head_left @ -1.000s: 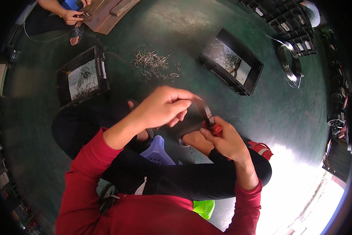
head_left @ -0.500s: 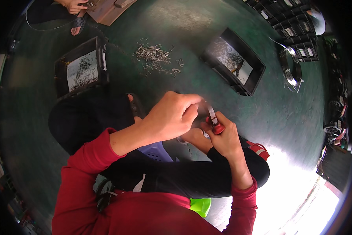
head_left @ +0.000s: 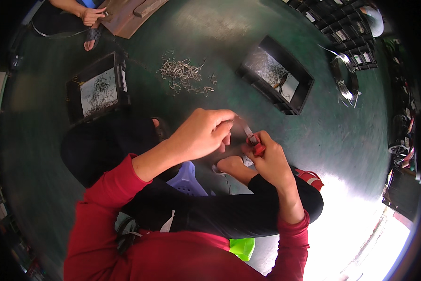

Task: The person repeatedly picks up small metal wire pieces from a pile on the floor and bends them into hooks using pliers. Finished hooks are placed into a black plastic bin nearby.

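My right hand [head_left: 272, 161] is closed around the red handle of a tool [head_left: 249, 135] with a narrow, flat metal shaft. The shaft slants up and left toward my left hand [head_left: 202, 135]. Thumb and forefinger of that hand are pinched together at the shaft's far end; whatever sits between them is blurred and too small to name. Both hands are held above my crossed legs. Beyond them, a loose pile of bent metal wire hooks [head_left: 180, 71] lies on the green floor.
Black crates holding dark wire pieces stand at left [head_left: 123, 86] and right [head_left: 305, 89] of the pile. A wire coil [head_left: 344, 83] lies farther right, near stacked crates [head_left: 339, 28]. Another person's hand [head_left: 92, 17] works beside a wooden board [head_left: 121, 21]. A purple plastic stool [head_left: 188, 180] is below my left wrist.
My left hand has shifted slightly left and its lower fingers have loosened. The tool has turned a little in my right hand. The other person's hand has moved.
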A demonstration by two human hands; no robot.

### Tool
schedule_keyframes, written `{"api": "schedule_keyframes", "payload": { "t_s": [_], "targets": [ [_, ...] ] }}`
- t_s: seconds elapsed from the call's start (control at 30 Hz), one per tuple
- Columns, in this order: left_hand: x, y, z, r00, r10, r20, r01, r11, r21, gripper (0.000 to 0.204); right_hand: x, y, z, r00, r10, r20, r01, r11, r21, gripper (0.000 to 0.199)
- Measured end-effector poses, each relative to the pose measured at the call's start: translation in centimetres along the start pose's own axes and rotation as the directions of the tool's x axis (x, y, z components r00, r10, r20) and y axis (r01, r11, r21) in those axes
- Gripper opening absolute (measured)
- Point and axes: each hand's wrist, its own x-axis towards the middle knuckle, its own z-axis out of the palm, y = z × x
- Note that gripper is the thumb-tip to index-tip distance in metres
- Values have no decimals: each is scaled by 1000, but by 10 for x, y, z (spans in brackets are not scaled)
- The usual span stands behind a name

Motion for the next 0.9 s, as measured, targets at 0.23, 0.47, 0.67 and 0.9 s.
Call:
{"api": "schedule_keyframes", "payload": {
  "t_s": [0.23, 0.47, 0.67, 0.9],
  "targets": [
    [13, 0, -13, 998, 25, -61, -52, 867, -495, 23, -3, -13, -24, 871, 229, 436, -405, 837, 370, 28],
    [14, -1, 1, 966, 184, -180, -244, 877, -413, 24, -5, -14, -3, 760, -31, 649, -520, 569, 637, 33],
    [17, -8, 6, 911, 373, -177, -413, 843, -345, 24, -4, -17, -8, 729, -75, 680, -572, 480, 666, 32],
    [14, 7, -20, 985, 87, -147, -140, 906, -400, 47, -8, -23, -8, 981, 150, 120, -172, 963, 205, 27]
  ]
}}
